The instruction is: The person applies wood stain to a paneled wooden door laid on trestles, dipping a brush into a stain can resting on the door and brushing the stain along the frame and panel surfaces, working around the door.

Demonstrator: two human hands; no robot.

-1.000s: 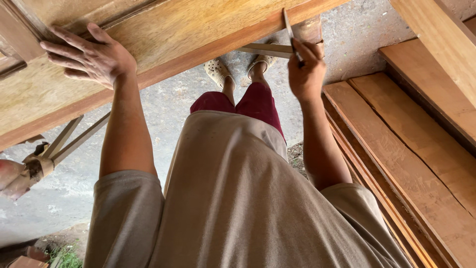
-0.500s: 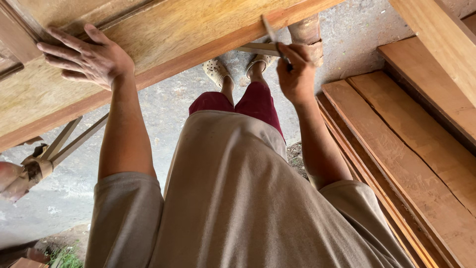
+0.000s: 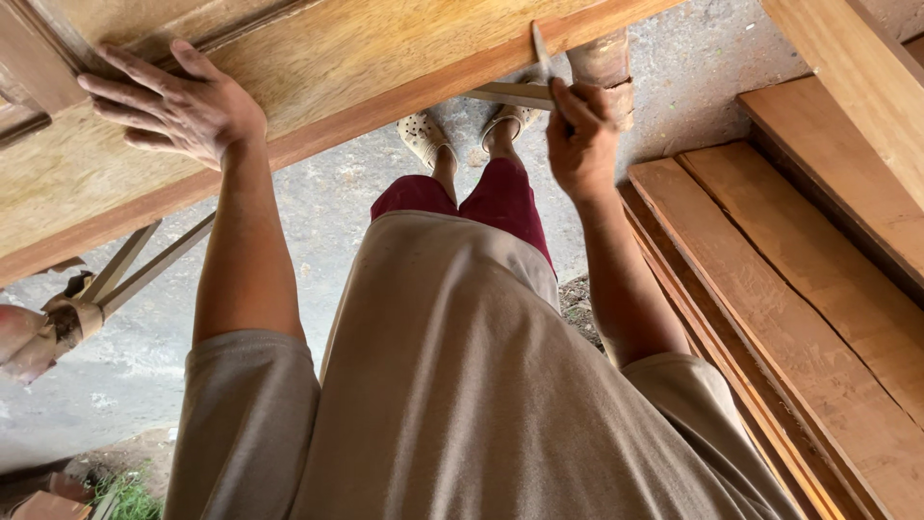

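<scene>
an outdoor carpentry workshop: a wooden door panel [image 3: 318, 67] on trestles, stacked planks [image 3: 799, 279], bare concrete floor [image 3: 327, 202].

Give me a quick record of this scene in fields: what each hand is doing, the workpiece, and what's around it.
Left hand: flat on the wooden door panel, fingers spread
Right hand: grips a thin flat blade, tip at the panel's near edge
Support: trestle leg under the panel
Beside: stacked planks on the person's right
Ground: grey concrete floor

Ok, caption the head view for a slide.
Left hand flat on a large yellowish wooden panel; right hand holds a thin pale blade at its edge.
</scene>
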